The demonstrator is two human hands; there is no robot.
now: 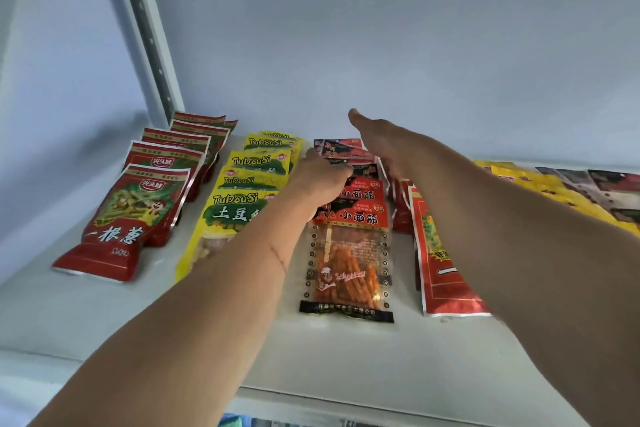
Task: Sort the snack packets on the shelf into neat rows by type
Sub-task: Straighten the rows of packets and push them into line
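- Left hand [320, 175] grips a red-and-black packet [349, 253] row's upper packets, fingers curled.
- Right hand [372, 139] reaches past that row; its fingers are hidden, so grip unclear.

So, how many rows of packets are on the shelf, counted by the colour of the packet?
Red packets: 2 rows, one at the far left and one right of the clear packets
Yellow TuDouSi packets: 1 row
Clear packets with red header: 1 row
Total: 4 rows
The loose yellow and dark packets at the far right form no clear row and are not counted.
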